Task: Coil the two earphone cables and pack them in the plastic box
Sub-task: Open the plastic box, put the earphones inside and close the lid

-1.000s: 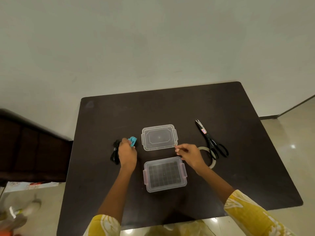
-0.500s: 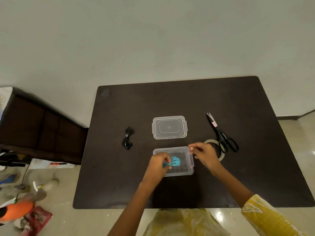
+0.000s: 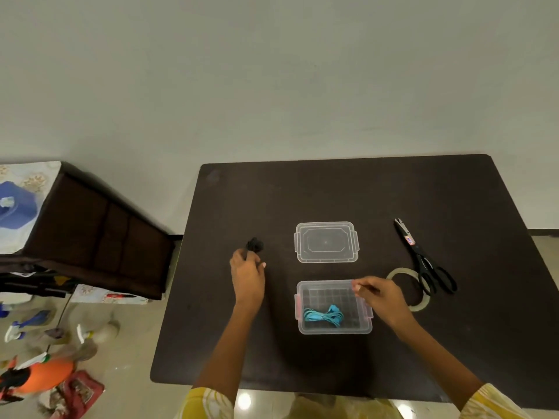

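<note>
A coiled blue earphone cable (image 3: 323, 316) lies inside the clear plastic box (image 3: 364, 328) near the table's front. The box's clear lid (image 3: 326, 242) lies flat just behind it. A coiled black earphone cable (image 3: 255, 245) sits on the dark table to the left of the lid. My left hand (image 3: 248, 275) is at the black cable, fingers closing on its near end. My right hand (image 3: 381, 297) rests at the box's right rim, fingers curled against the upper right corner.
Black scissors (image 3: 423, 258) and a roll of clear tape (image 3: 408, 290) lie to the right of the box. A dark wooden cabinet (image 3: 99, 237) stands left of the table (image 3: 332, 192), with toys and bottles on the floor below it.
My left hand carried the blue cable from the table's left into the box, let it go, and moved back left to the black cable. My right hand stayed at the box.
</note>
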Motion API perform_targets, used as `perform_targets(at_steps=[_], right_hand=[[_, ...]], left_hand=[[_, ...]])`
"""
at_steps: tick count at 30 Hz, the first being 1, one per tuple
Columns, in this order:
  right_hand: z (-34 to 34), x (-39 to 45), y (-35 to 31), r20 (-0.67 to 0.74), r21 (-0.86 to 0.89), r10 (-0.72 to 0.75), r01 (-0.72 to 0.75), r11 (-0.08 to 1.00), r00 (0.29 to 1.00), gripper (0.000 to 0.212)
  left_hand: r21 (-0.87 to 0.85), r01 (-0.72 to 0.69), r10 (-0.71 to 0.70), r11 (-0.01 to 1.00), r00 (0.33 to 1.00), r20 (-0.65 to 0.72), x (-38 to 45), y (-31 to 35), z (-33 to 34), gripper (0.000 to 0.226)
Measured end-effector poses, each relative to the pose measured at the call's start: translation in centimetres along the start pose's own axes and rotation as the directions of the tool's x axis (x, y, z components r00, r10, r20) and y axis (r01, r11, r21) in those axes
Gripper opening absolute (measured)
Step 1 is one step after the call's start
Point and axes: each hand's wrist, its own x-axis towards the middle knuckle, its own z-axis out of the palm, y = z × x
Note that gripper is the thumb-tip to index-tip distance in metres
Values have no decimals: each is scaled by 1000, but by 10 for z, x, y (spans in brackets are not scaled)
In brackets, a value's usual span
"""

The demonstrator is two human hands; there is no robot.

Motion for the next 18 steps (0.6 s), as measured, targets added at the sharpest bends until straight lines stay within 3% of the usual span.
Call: perform_targets(at_steps=[5,11,14,18], right_hand=[[2,1,-1,16,6,10,-10,1000,1000,11],[-1,1,-1,-2,10,24,-24,1000,1000,11],[-6,0,1,-4,21,34,-34,999,999,18],[-14,0,1,-24,63,65,-64,996,998,13]], left_hand=[[48,92,-97,995,989,114,21,-17,5,7],[11,129,-129,992,980,150,30,-24,10,14],[-106,30,-19,994,995,103,29,-15,5,18],[-263,-230,260,937,961,89,14,28,-16,17]])
